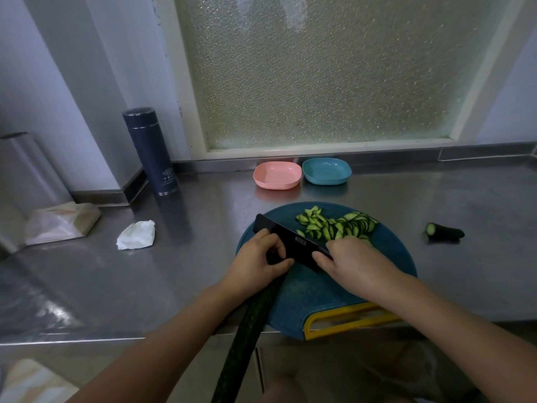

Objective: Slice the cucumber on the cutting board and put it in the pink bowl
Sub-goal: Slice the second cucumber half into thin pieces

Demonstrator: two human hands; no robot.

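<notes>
Head view is showing the left hand [257,261] gripping the cucumber [250,330] (overhanging the cutting board [319,298] edge), right hand [353,261] clasping the knife [290,241].

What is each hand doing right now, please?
Left hand: closed on the cucumber, fingers against the knife.
Right hand: closed on the knife, its handle hidden.

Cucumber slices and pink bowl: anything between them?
Head view: only the cutting board's far rim and bare steel counter lie between the cucumber slices and pink bowl.
</notes>
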